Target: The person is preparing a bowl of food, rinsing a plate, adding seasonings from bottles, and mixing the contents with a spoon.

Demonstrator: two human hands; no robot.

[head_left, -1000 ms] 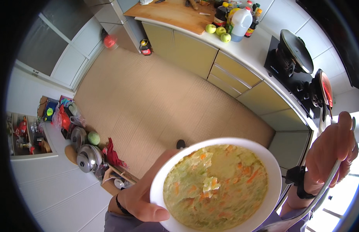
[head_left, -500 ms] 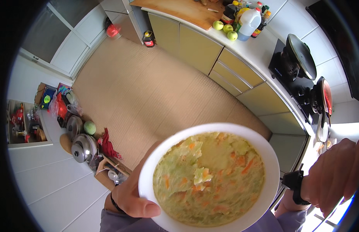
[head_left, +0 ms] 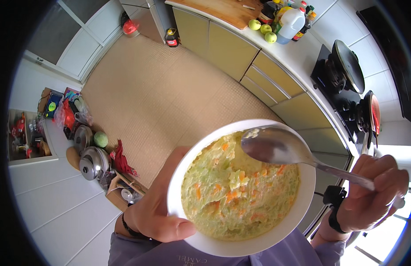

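My left hand (head_left: 159,215) grips a white bowl (head_left: 174,199) by its left side, with the thumb over the rim. A thick pale green and yellow mixture (head_left: 234,210) with orange bits, like shredded vegetables, fills much of the bowl. My right hand (head_left: 374,190) is closed around the handle of a metal spoon (head_left: 276,144). The spoon's head hangs over the far right part of the bowl, with small food bits near its tip. Whether it touches the mixture I cannot tell.
Along the right runs a counter (head_left: 303,57) with green apples (head_left: 269,37), bottles (head_left: 290,25) and a wooden board (head_left: 223,12). Past it is a black stove (head_left: 325,73) with a lidded pan (head_left: 348,66). Metal pots (head_left: 91,164) and a round green vegetable (head_left: 100,139) stand on the floor at left.
The spoon has come into view over the bowl, held in my right hand, which has turned and shifted slightly left. The bowl has risen a little in the picture.
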